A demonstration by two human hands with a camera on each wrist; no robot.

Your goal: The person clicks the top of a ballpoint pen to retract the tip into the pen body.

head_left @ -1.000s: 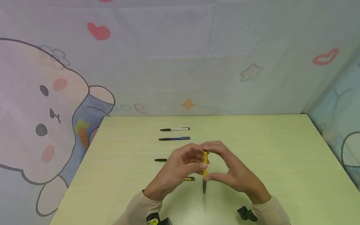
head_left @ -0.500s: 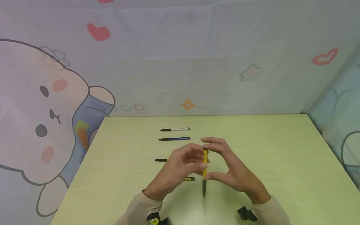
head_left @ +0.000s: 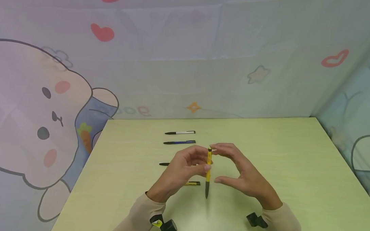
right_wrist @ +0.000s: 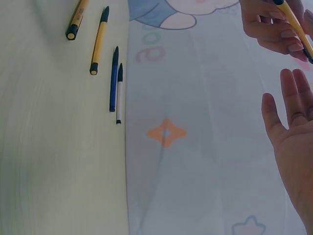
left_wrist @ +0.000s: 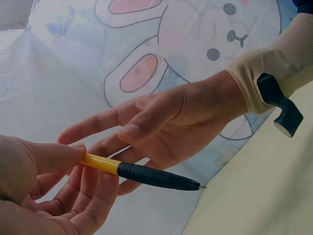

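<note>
Between its thumb and fingertips, my left hand (head_left: 180, 174) pinches a yellow ballpoint pen (head_left: 208, 177) with a black grip. The pen stands about upright over the table, tip down. A small metal point shows beyond the black grip (left_wrist: 159, 177) in the left wrist view. My right hand (head_left: 247, 179) is on the pen's right, its thumb apart from the barrel and its forefingers right at the pen's top end. In the right wrist view the fingers of the right hand (right_wrist: 296, 132) are extended and hold nothing.
On the pale yellow table (head_left: 278, 156) lie a white pen (head_left: 185, 132), a blue pen (head_left: 184, 142) and two yellow pens, a farther one (right_wrist: 100, 41) and a nearer one (head_left: 193, 183). The left hand partly covers the yellow ones. A printed cloth (head_left: 174, 77) hangs behind.
The right thumb has come away from the pen's barrel and the right hand has moved slightly right. The left hand, still pinching the pen, has moved slightly left.
</note>
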